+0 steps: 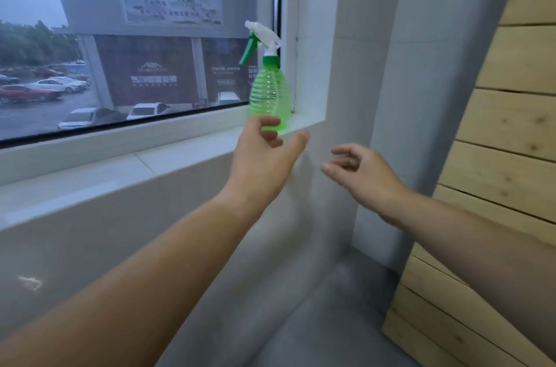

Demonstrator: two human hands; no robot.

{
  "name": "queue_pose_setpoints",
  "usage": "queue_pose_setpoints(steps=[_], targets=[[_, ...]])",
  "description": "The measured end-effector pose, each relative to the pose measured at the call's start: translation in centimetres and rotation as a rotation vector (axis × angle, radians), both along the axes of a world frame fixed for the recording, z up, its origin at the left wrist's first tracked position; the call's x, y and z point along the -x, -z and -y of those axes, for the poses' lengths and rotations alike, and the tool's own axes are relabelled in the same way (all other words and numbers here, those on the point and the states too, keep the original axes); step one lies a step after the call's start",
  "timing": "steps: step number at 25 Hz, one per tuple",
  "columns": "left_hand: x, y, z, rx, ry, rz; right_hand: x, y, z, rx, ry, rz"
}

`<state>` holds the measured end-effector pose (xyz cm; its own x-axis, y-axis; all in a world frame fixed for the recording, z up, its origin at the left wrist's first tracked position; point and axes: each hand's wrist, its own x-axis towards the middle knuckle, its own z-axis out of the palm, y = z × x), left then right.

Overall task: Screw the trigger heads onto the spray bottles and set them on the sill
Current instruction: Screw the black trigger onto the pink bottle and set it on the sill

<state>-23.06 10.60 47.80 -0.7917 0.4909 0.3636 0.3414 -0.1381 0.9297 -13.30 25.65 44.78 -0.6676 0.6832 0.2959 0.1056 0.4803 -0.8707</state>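
A translucent green spray bottle (270, 92) stands upright at the right end of the white window sill (168, 156), close to the window frame corner. A white trigger head with a green lever (261, 41) sits on its green collar. My left hand (264, 156) hovers just in front of and below the bottle's base, fingers spread, holding nothing. Whether a fingertip touches the bottle I cannot tell. My right hand (361, 171) floats further right, in front of the grey wall, fingers loosely apart and empty.
The window pane (120, 65) behind the sill shows parked cars and a building outside. A grey wall column (391, 95) rises right of the sill. Pale wooden planks (496, 156) lean at the far right, above a grey floor ledge (346, 306).
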Motion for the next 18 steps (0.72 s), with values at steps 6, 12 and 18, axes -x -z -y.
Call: queue_pose_setpoints(steps=[6, 12, 18], targets=[[-9.5, 10.7, -0.5, 0.300, 0.276, 0.192, -14.1, 9.7, 3.0, 0.091, 0.048, 0.142], [-17.8, 24.2, 0.3, 0.727, 0.466, 0.229, -26.8, 20.1, 4.0, 0.140, 0.156, 0.453], [-22.5, 33.4, 0.5, 1.077, 0.580, 0.153, -34.2, 30.7, 2.5, 0.293, 0.229, 0.681]])
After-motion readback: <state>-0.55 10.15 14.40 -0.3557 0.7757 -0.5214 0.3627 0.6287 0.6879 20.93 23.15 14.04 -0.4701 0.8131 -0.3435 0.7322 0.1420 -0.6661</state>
